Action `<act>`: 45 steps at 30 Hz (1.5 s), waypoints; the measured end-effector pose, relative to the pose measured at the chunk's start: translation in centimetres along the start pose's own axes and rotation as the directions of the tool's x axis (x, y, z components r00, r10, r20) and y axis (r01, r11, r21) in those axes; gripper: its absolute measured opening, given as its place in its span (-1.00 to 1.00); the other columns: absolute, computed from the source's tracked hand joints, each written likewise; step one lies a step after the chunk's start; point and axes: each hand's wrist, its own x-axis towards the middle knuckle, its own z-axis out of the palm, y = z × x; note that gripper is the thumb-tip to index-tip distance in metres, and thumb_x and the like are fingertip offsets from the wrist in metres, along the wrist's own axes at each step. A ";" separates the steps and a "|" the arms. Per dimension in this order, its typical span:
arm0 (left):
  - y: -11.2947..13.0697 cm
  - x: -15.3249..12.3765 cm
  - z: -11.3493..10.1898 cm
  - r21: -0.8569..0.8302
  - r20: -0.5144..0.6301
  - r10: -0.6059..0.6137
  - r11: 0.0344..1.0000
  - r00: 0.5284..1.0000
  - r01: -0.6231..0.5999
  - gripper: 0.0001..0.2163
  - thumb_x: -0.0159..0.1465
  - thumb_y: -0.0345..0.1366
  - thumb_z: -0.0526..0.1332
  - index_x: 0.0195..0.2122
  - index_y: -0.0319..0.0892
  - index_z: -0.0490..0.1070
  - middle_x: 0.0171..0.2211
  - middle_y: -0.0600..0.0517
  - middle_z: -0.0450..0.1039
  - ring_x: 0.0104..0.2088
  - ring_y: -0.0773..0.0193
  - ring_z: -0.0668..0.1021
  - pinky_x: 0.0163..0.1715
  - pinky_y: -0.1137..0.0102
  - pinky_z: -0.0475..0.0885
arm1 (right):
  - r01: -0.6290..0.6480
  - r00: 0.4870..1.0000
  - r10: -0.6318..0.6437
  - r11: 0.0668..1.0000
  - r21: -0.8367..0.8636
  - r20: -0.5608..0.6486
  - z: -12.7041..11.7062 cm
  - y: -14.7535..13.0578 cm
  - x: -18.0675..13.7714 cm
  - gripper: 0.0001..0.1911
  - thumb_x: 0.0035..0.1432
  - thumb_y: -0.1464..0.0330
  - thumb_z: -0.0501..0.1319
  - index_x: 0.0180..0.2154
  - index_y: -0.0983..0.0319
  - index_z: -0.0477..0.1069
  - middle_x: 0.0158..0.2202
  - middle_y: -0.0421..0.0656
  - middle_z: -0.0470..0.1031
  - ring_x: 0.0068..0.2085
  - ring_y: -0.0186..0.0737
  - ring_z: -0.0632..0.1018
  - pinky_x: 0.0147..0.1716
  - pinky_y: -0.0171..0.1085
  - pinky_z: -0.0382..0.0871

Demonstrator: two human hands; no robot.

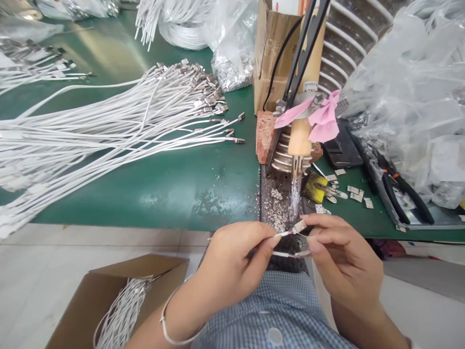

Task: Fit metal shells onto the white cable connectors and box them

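My left hand (240, 252) pinches a white cable (284, 234) between thumb and forefinger, close to its stripped end with thin coloured wires. At that end sits a small metal connector (300, 226), which my right hand (345, 252) holds at its fingertips. A thin strand runs from near the connector to my right thumb; I cannot tell if it is solder. Below, another white cable stretch (285, 254) passes between my hands. Just beyond the connector, a soldering iron (300, 138) with a wooden handle and pink ribbon is fixed tip downward.
Many white cables (109, 131) with metal ends lie on the green table (163, 189). Around the iron are a brick (265, 135), yellow sponge (315, 188), loose connectors (356, 194) and solder crumbs. Black-handled pliers (403, 189) lie right. A cardboard box (80, 310) of cables stands below left.
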 end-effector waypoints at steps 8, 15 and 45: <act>0.0 -0.1 0.0 -0.001 -0.005 0.009 1.000 1.000 -0.009 -0.90 0.30 -0.51 0.16 -0.27 -0.20 0.41 -0.51 0.14 0.45 -0.59 0.46 0.34 -0.56 0.54 0.23 | 0.004 1.000 -0.004 1.000 -0.009 -0.002 0.2 -0.3 0.1 -0.78 0.14 0.62 0.19 -0.30 0.17 0.40 -0.44 -0.21 0.46 -0.07 -0.18 0.52 -0.19 -0.24 0.41; 0.0 0.1 -0.1 -0.006 -0.005 0.017 1.000 1.000 -0.017 -0.90 0.30 -0.51 0.15 -0.28 -0.20 0.41 -0.53 0.15 0.42 -0.59 0.46 0.33 -0.55 0.53 0.24 | -0.008 0.999 0.007 1.000 -0.022 -0.039 0.3 -0.5 0.0 -0.78 0.13 0.61 0.20 -0.31 0.16 0.40 -0.37 -0.20 0.49 -0.09 -0.17 0.53 -0.21 -0.22 0.42; 0.4 0.2 -0.5 0.054 0.001 -0.018 0.998 1.000 0.018 -0.89 0.32 -0.48 0.14 -0.28 -0.19 0.42 -0.49 0.12 0.49 -0.53 0.41 0.46 -0.52 0.53 0.33 | 0.003 0.999 -0.001 0.999 -0.042 0.044 -0.3 0.2 0.0 -0.80 0.14 0.59 0.21 -0.29 0.16 0.41 -0.33 -0.15 0.56 -0.11 -0.11 0.58 -0.27 -0.18 0.49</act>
